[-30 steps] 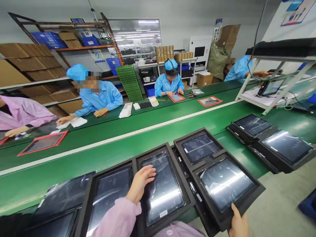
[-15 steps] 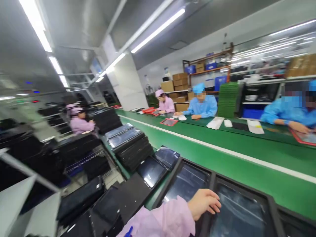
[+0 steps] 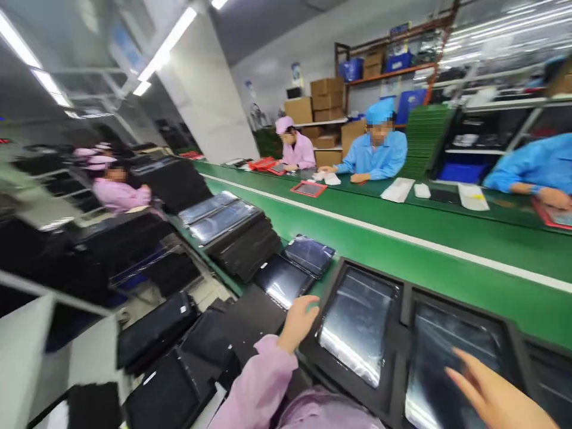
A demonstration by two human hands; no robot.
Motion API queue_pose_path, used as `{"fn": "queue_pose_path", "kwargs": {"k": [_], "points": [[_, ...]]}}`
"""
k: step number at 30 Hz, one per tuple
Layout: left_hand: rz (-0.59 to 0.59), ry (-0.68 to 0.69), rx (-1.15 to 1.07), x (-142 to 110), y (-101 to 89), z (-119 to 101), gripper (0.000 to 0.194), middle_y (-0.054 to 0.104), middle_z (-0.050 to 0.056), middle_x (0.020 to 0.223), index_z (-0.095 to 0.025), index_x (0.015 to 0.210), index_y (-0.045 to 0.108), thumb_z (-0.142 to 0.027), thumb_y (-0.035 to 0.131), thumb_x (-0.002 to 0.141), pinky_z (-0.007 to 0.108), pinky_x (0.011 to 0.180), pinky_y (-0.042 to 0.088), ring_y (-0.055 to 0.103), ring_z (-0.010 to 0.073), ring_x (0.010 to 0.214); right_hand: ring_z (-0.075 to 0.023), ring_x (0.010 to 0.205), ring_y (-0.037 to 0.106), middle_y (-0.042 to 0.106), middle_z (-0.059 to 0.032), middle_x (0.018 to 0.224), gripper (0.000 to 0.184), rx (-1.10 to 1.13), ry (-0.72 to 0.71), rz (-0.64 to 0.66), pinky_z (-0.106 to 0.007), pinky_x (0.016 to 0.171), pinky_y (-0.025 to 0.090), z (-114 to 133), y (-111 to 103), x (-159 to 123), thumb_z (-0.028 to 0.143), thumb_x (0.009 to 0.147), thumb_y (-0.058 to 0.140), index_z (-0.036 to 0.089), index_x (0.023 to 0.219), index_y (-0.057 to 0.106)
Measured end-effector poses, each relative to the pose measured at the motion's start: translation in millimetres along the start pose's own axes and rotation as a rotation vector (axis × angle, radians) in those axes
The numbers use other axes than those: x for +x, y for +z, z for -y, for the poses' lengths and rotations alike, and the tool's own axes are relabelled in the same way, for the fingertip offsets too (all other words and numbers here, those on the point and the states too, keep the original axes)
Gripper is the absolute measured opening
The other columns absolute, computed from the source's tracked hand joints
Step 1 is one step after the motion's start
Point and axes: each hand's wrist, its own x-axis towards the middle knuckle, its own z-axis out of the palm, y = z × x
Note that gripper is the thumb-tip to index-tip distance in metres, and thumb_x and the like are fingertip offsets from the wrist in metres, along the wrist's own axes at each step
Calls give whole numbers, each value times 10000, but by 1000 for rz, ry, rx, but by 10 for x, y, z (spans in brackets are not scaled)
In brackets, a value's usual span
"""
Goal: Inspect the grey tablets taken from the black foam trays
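Lying beneath right hand (image 3: 494,387): glossy panel (image 3: 431,351) in black tray (image 3: 404,307).

left hand (image 3: 298,322) is out front, palm down with fingers loosely curled, right hand's (image 3: 496,390) thumb and finger spread apart.

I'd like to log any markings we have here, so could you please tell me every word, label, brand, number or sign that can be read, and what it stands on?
No text can be read.
White label on the dark pack at lower left: too small.
White label on the screen beyond the left hand: too small.
Wall posters: too small and blurred.
Red lit sign at the far left edge: blurred.
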Motion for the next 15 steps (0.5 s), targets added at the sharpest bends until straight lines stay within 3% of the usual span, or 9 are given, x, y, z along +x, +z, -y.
{"fn": "queue_pose_path", "kwargs": {"k": [2, 3, 5, 6, 10, 13, 15], "points": [[54, -3, 20, 21, -60, 136, 249, 666, 89, 1077, -225, 809, 709, -121, 576, 627, 447, 1083, 278, 526, 284, 1135, -289, 835, 645, 699, -57, 836, 306, -293, -198, 139, -445, 860, 489, 328, 219, -25, 359, 607, 757, 276, 897, 710], [89, 4, 35, 23, -71, 197, 270, 653, 95, 1118, -224, 829, 716, -118, 589, 616, 458, 1087, 274, 517, 293, 1160, -289, 901, 640, 696, -66, 954, 342, -460, -355, 205, -445, 874, 487, 516, 363, 8, 379, 673, 684, 266, 997, 690], [177, 37, 81, 17, -66, 299, 340, 596, 102, 1240, -228, 916, 721, -120, 607, 614, 468, 1096, 262, 467, 302, 1236, -263, 969, 625, 673, -97, 1049, 330, -711, -559, 225, -407, 873, 494, 869, 655, 129, 325, 789, 542, 215, 1075, 665], [227, 60, 111, 15, -56, 336, 378, 550, 104, 1306, -231, 973, 713, -125, 607, 626, 467, 1102, 253, 431, 300, 1275, -255, 985, 617, 663, -111, 1070, 315, -830, -595, 191, -394, 866, 496, 1011, 782, 200, 273, 814, 501, 198, 1071, 667], [413, 147, 258, 57, -34, 373, 445, 359, 119, 1467, -228, 1138, 647, -125, 548, 717, 458, 1121, 212, 286, 272, 1371, -303, 1113, 534, 603, -165, 1177, 302, -1022, -505, 38, -470, 904, 443, 1235, 1047, 423, 148, 850, 422, 173, 949, 706], [573, 243, 458, 101, -57, 332, 499, 195, 151, 1527, -204, 1212, 594, -105, 553, 725, 480, 1126, 163, 126, 287, 1411, -350, 1206, 446, 534, -187, 1271, 310, -1052, -385, -16, -551, 943, 368, 1140, 1036, 485, 108, 851, 407, 148, 945, 700], [688, 322, 625, 101, -78, 300, 635, 107, 179, 1536, -199, 1281, 528, -123, 649, 663, 548, 1111, 119, 26, 339, 1408, -359, 1250, 398, 480, -186, 1333, 296, -1062, -306, -12, -563, 959, 344, 1044, 994, 491, 121, 854, 425, 135, 1000, 681]]}}
